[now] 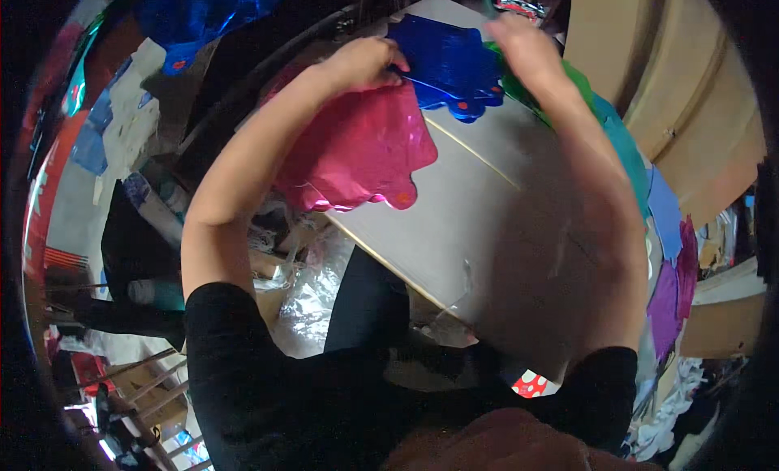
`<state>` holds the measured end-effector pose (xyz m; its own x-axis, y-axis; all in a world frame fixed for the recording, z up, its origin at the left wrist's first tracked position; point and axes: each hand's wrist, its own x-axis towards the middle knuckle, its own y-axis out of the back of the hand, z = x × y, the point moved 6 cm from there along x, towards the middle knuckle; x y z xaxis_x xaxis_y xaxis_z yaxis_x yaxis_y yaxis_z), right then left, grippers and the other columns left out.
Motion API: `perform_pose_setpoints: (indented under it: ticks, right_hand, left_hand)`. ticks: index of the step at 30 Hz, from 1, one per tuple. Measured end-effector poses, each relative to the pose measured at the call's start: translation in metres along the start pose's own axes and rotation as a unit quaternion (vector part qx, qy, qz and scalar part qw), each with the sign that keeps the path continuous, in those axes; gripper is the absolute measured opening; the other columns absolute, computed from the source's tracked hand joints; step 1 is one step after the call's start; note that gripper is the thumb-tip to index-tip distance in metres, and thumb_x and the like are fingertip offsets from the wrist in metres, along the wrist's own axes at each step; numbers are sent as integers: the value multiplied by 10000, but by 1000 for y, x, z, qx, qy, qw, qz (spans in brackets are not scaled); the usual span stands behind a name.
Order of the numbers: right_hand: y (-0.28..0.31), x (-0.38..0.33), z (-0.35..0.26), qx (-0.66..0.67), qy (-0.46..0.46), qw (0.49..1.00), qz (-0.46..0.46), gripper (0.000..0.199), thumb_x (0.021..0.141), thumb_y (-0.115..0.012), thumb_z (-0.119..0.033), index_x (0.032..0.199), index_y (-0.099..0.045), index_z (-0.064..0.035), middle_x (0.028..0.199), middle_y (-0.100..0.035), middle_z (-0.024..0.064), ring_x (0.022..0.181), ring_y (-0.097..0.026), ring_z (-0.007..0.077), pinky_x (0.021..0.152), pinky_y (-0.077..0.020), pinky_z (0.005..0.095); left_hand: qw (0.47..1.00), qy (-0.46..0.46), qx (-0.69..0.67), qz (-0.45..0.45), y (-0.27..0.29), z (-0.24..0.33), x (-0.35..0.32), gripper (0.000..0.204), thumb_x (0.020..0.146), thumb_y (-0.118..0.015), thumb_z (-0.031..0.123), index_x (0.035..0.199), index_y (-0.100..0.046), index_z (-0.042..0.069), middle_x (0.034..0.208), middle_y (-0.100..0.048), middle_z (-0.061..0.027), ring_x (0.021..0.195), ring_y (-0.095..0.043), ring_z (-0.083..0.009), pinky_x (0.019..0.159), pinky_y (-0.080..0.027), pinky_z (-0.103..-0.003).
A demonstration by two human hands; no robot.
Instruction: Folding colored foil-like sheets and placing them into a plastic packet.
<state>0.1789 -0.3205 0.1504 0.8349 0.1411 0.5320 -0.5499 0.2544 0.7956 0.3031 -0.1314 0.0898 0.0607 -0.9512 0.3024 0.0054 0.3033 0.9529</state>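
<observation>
Your left hand [365, 63] is curled, shiny pink scalloped foil sheet [361, 150] right by its half-hidden fingers (pinching? can't tell); outstretched right hand [520, 41]'s blurry, grip unreadable.

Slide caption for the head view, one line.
Left hand at a pink foil sheet, right hand near blue foil, over a grey surface.

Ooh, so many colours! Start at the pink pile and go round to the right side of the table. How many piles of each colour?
Pink pile: 1
Dark blue pile: 1
Green pile: 1
Teal pile: 1
Light blue pile: 1
Purple pile: 1
Magenta pile: 1
Total: 7 (I can't count each pile's layers.)
</observation>
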Motion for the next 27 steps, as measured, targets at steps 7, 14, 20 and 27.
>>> perform_pose_setpoints:
  ticks: [7, 14, 20, 27]
  right_hand:
    - [-59, -2, -83, 60, 115, 988, -84, 211, 859, -581, -186, 983, -661, -35, 985, -622, 120, 994, -620, 305, 803, -542, 412]
    - [-99, 9, -91, 17, 96, 983, -158, 259, 864, -657, -279, 811, -689, -27, 922, -658, 140, 826, -653, 386, 778, -536, 503]
    - [-101, 21, -45, 279, -158, 923, -210, 288, 807, -764, -247, 680, -578, -67, 625, -508, -10, 604, -506, 115, 553, -418, 315]
    - [-126, 2, -21, 523, -312, 748, -265, 354, 787, -815, -404, 812, -673, -81, 789, -643, -16, 718, -560, 86, 642, -447, 288]
  left_hand:
    - [996, 16, 16, 87, -22, -18, -15, 295, 831, -703, 277, 1089, -723, 135, 1065, -662, -125, 1009, -636, -336, 882, -517, -426]
    - [995, 40, -72, 54, -36, -30, -12, 285, 825, -703, 252, 1082, -706, 130, 1083, -643, -97, 1066, -604, -319, 901, -505, -425]
    - [981, 5, 23, 195, -3, -8, -23, 325, 755, -728, 181, 1075, -696, 128, 1004, -598, -76, 985, -595, -294, 814, -494, -423]
    - [968, -63, 91, 224, 0, 12, -13, 263, 734, -705, 176, 994, -722, 138, 1016, -602, -61, 998, -581, -250, 841, -460, -387]
